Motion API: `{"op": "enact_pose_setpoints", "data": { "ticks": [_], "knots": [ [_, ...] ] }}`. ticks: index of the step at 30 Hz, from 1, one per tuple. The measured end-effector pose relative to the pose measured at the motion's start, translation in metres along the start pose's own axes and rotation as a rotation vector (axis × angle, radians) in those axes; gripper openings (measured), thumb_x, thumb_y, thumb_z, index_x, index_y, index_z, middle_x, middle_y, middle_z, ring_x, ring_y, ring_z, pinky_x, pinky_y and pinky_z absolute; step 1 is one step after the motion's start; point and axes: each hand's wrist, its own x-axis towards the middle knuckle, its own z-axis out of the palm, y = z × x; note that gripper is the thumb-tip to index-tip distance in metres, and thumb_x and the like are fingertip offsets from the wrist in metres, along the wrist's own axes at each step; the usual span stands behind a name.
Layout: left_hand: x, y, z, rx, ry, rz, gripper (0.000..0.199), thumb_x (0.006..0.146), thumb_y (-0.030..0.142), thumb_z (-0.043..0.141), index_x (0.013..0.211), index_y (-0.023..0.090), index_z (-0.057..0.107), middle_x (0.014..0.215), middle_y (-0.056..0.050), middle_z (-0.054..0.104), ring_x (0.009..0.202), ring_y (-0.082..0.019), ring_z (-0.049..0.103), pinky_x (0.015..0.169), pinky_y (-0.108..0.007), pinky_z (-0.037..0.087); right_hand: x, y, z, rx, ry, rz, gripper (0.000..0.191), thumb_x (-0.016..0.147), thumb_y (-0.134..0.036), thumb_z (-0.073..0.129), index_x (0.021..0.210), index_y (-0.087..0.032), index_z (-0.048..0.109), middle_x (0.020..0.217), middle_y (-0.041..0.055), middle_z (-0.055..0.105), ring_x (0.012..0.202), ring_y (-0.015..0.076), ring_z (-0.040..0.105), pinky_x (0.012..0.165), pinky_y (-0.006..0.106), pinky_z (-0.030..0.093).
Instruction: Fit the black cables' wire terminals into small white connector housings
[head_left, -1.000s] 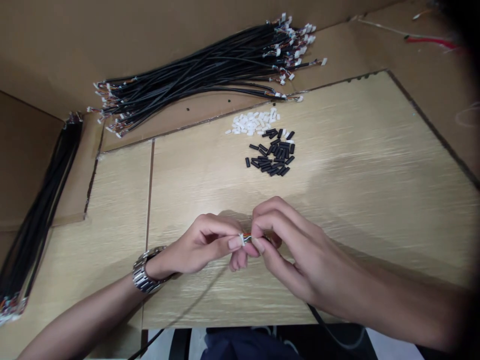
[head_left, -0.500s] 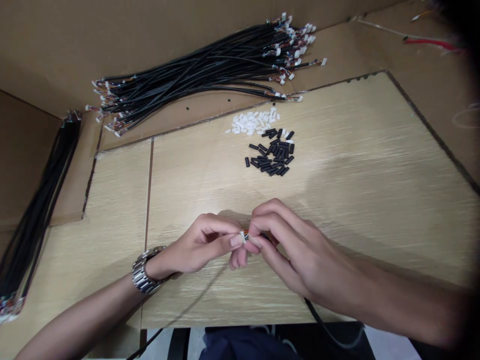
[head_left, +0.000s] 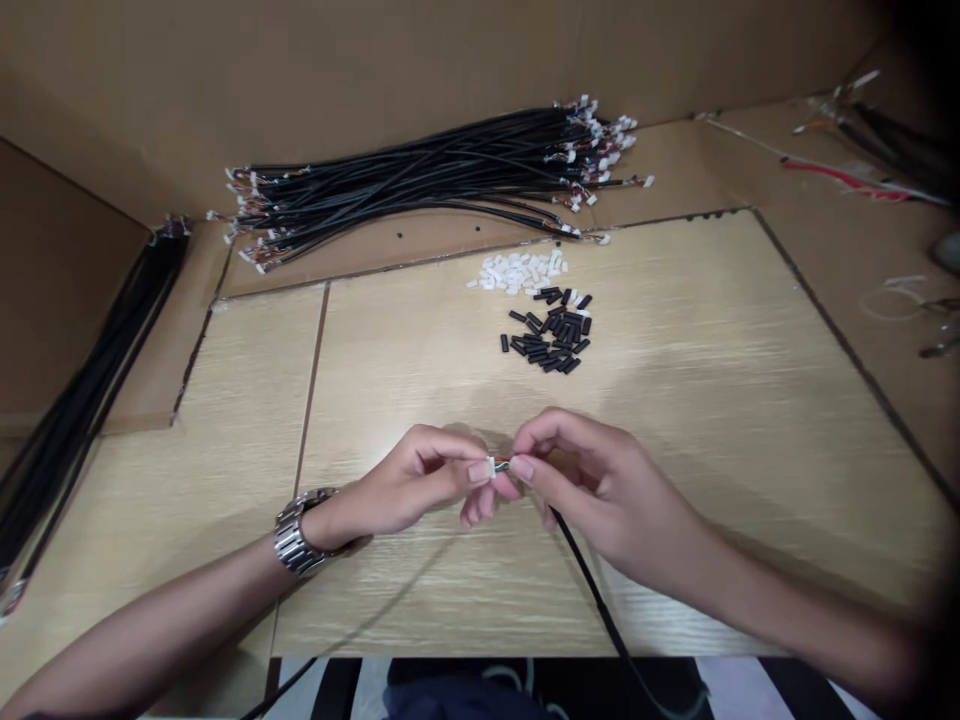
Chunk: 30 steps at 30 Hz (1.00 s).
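Between thumb and fingers, my left hand [head_left: 427,482] pinches a small white connector [head_left: 492,467]. Thin coloured wires [head_left: 503,465] run from the connector to the right. My right hand [head_left: 592,475] is closed on these wires, thumb against fingertips, just beside the connector. A black cable [head_left: 592,585] hangs from below my right hand and passes over the table's front edge. Another stretch of black cable [head_left: 281,688] shows at the lower left; how it joins is hidden. A metal watch [head_left: 294,533] is on my left wrist.
Beyond my hands lie a pile of black sleeves [head_left: 559,335] and a pile of white connector housings [head_left: 517,270]. A bundle of black cables [head_left: 420,170] rests along the cardboard wall, another bundle [head_left: 97,360] at the left. A red wire [head_left: 832,176] lies at the right.
My right hand has turned and shifted slightly right, uncovering more of the coloured wires and the hanging black cable. The left hand keeps its pinch. The camera view has tilted up.
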Motion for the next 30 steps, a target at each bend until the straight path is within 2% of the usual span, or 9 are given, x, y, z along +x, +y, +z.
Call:
{"op": "enact_pose_setpoints", "data": {
  "ticks": [10,16,20,25,27,30],
  "knots": [
    [0.0000,-0.0005,-0.0016,0.018,-0.005,0.020,0.023,0.097,0.024,0.057,0.093,0.012,0.076,0.071,-0.004,0.064,0.061,-0.008,0.059,0.060,-0.018,0.049,0.0057,-0.0042,-0.0051,0.112,0.016,0.017,0.009,0.093,-0.027,0.062,0.086,-0.021,0.061,0.075,-0.0036,0.062,0.067,0.0091,0.056,0.061,0.022,0.046],
    [0.0008,0.0001,0.0001,0.084,-0.016,0.034,0.023,0.097,0.022,0.056,0.092,0.010,0.074,0.075,-0.004,0.064,0.063,-0.009,0.060,0.061,-0.019,0.050,0.0084,-0.0050,-0.0057,0.146,-0.102,0.077,0.009,0.092,-0.026,0.063,0.086,-0.019,0.062,0.078,-0.0017,0.066,0.071,0.0105,0.060,0.061,0.022,0.047],
    [0.0017,0.0012,0.0010,0.159,-0.076,0.015,0.023,0.096,0.021,0.057,0.083,0.010,0.073,0.071,-0.003,0.062,0.061,-0.008,0.059,0.059,-0.018,0.050,0.0065,-0.0042,-0.0063,0.003,-0.151,0.078,0.008,0.089,-0.023,0.066,0.084,-0.020,0.060,0.074,-0.0034,0.064,0.066,0.0100,0.057,0.058,0.022,0.044],
    [0.0002,-0.0004,-0.0005,0.156,-0.055,-0.058,0.027,0.097,0.026,0.056,0.085,0.010,0.073,0.072,-0.004,0.064,0.062,-0.009,0.061,0.059,-0.018,0.051,0.0036,-0.0042,-0.0089,-0.333,-0.079,-0.155,0.007,0.092,-0.017,0.060,0.088,-0.021,0.064,0.081,-0.0018,0.063,0.073,0.0115,0.055,0.063,0.025,0.040],
    [-0.0001,-0.0014,-0.0012,0.147,-0.052,-0.071,0.027,0.097,0.028,0.056,0.087,0.010,0.074,0.070,-0.004,0.064,0.061,-0.009,0.061,0.058,-0.018,0.050,0.0031,-0.0045,-0.0086,-0.370,-0.078,-0.212,0.011,0.093,-0.014,0.057,0.088,-0.021,0.064,0.082,-0.0017,0.063,0.075,0.0114,0.056,0.065,0.025,0.040],
    [0.0004,-0.0009,-0.0017,0.129,-0.057,-0.085,0.027,0.097,0.029,0.057,0.089,0.010,0.074,0.069,-0.005,0.065,0.060,-0.009,0.060,0.056,-0.018,0.050,0.0023,-0.0023,-0.0064,-0.333,-0.078,-0.183,0.013,0.095,-0.014,0.055,0.087,-0.022,0.062,0.081,-0.0031,0.063,0.072,0.0100,0.056,0.062,0.024,0.039]
  ]
}}
